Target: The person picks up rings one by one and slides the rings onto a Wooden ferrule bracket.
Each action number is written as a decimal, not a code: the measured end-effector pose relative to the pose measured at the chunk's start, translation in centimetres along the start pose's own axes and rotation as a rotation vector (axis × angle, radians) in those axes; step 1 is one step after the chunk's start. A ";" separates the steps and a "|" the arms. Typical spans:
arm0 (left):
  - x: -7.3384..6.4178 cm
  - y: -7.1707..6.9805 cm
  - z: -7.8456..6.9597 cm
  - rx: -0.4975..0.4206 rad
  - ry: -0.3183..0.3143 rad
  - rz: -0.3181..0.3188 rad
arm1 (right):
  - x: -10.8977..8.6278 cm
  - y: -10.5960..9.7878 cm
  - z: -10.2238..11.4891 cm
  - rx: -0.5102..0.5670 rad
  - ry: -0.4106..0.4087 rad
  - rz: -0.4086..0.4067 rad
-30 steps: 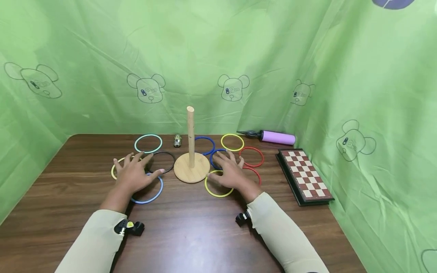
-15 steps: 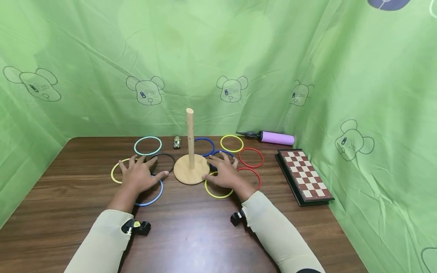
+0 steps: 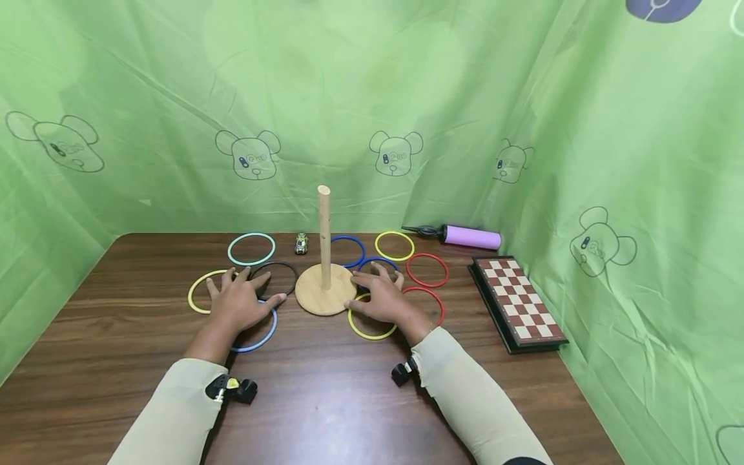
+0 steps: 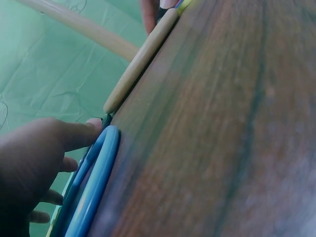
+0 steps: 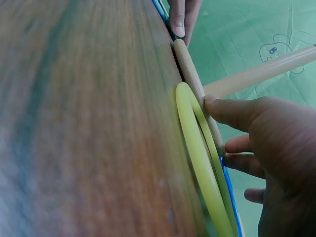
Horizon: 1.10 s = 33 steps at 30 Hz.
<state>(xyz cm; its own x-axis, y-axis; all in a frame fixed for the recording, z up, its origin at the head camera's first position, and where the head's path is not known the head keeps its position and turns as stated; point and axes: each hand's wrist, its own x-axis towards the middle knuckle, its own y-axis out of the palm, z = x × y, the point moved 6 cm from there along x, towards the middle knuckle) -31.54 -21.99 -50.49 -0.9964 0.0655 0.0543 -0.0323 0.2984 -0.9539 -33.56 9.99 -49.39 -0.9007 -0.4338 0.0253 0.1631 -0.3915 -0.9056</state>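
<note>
A wooden peg point(image 3: 325, 239) stands upright on a round wooden base point(image 3: 320, 300) in the head view. My left hand point(image 3: 237, 307) spreads its fingers low over the light-blue ring point(image 3: 256, 347), the black ring point(image 3: 286, 263) and the pale-yellow ring point(image 3: 197, 307). Its thumb reaches toward the base, above the light-blue ring point(image 4: 101, 177) in the left wrist view. On the other side, my right hand point(image 3: 380, 298) has its thumb right at the base's edge, over the near yellow ring point(image 3: 372, 337). Its other fingers extend over a dark-blue ring point(image 3: 386, 260). Neither hand grips anything.
Farther back lie a turquoise ring point(image 3: 251, 236), a small toy car point(image 3: 301, 243), another blue ring point(image 3: 356, 243) and a far yellow ring point(image 3: 395, 233). Two red rings point(image 3: 446, 271) lie to the right. Beyond them are a purple hand pump point(image 3: 472, 237) and a chessboard box point(image 3: 520, 300).
My left hand has shifted right over the rings. The right hand has moved slightly left, bringing its thumb to the base's edge. Both have barely moved in the last half second.
</note>
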 end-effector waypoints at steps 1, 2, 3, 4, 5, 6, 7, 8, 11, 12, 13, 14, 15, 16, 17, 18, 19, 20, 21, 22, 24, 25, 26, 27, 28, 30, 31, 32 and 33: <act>0.0 0.0 0.0 0.001 -0.001 0.002 | 0.0 0.0 0.0 0.002 0.000 -0.001; -0.1 0.0 0.0 0.000 -0.003 0.004 | 0.0 0.0 0.0 0.003 -0.001 -0.002; -0.1 0.0 0.0 0.001 -0.005 0.006 | 0.0 0.0 0.0 0.003 -0.003 -0.004; -0.1 0.0 0.0 0.000 -0.007 0.008 | 0.0 0.0 0.0 0.003 -0.005 -0.003; -0.1 0.0 0.0 0.001 -0.008 0.009 | -0.1 0.1 0.0 0.004 -0.007 -0.002; -0.1 0.0 0.0 0.001 -0.009 0.009 | -0.1 0.1 0.0 0.004 -0.009 -0.002; -0.1 0.0 0.0 0.001 -0.010 0.009 | -0.1 0.1 0.0 0.004 -0.009 -0.001; -0.1 0.0 0.1 0.000 -0.012 0.008 | -0.1 0.1 0.0 0.003 -0.009 -0.001; -0.1 0.1 0.1 -0.002 -0.012 0.003 | -0.2 0.2 0.0 -0.006 -0.009 -0.001; -0.1 0.1 0.2 -0.004 -0.012 0.000 | -0.1 0.2 0.0 -0.009 -0.008 -0.003; 0.0 0.2 0.2 -0.006 -0.012 -0.002 | -0.1 0.2 0.0 -0.011 -0.008 -0.004; 0.0 0.2 0.2 -0.007 -0.011 -0.005 | -0.1 0.2 0.0 -0.017 -0.008 -0.007; 0.0 0.2 0.2 -0.006 -0.009 -0.009 | -0.1 0.2 0.0 -0.019 -0.008 -0.008; 0.0 0.2 0.2 -0.006 -0.005 -0.015 | -0.1 0.2 0.0 -0.019 -0.006 -0.008; 0.0 0.1 0.2 -0.007 0.000 -0.026 | -0.1 0.2 0.0 -0.024 -0.005 -0.008; 0.1 0.1 0.1 -0.011 0.004 -0.037 | -0.1 0.2 -0.1 -0.026 -0.005 -0.009; 0.1 0.0 0.1 -0.015 0.009 -0.051 | -0.1 0.2 -0.1 -0.029 -0.005 -0.009; 0.1 -0.1 0.0 -0.020 0.015 -0.067 | -0.1 0.2 -0.1 -0.029 -0.004 -0.010; 0.0 -0.2 0.0 -0.025 0.021 -0.082 | -0.1 0.1 -0.1 -0.027 -0.004 -0.011; 0.0 -0.3 -0.1 -0.030 0.025 -0.098 | -0.1 0.1 0.0 -0.027 -0.004 -0.013; 0.0 -0.5 -0.1 -0.037 0.031 -0.124 | 0.0 0.1 -0.1 -0.028 -0.004 -0.012; 0.0 -0.6 -0.1 -0.039 0.033 -0.135 | 0.0 0.1 -0.1 -0.027 -0.003 -0.010; -0.1 -0.7 -0.1 -0.038 0.037 -0.145 | 0.0 0.1 -0.1 -0.025 -0.002 -0.007; -0.1 -0.7 -0.1 -0.037 0.039 -0.156 | 0.0 0.2 -0.1 -0.025 -0.001 -0.007; -0.1 -0.8 -0.1 -0.037 0.041 -0.168 | 0.0 0.2 -0.1 -0.025 -0.001 -0.005; -0.3 -1.1 -0.1 -0.043 0.049 -0.199 | 0.0 0.2 -0.1 -0.025 0.000 -0.006; -0.3 -1.2 -0.2 -0.048 0.054 -0.221 | 0.0 0.2 -0.1 -0.026 0.001 -0.007; -0.4 -1.4 -0.2 -0.055 0.059 -0.244 | -0.1 0.2 -0.1 -0.026 0.001 -0.009; -0.5 -1.6 -0.2 -0.064 0.065 -0.270 | -0.1 0.2 0.0 -0.024 0.000 -0.010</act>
<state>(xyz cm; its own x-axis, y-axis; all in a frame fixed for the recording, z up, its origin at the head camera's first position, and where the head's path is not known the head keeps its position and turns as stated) -31.01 -22.27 -48.96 -0.9451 0.0357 0.3248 -0.2889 0.3728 -0.8818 -33.48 9.96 -49.60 -0.9022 -0.4298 0.0349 0.1440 -0.3765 -0.9151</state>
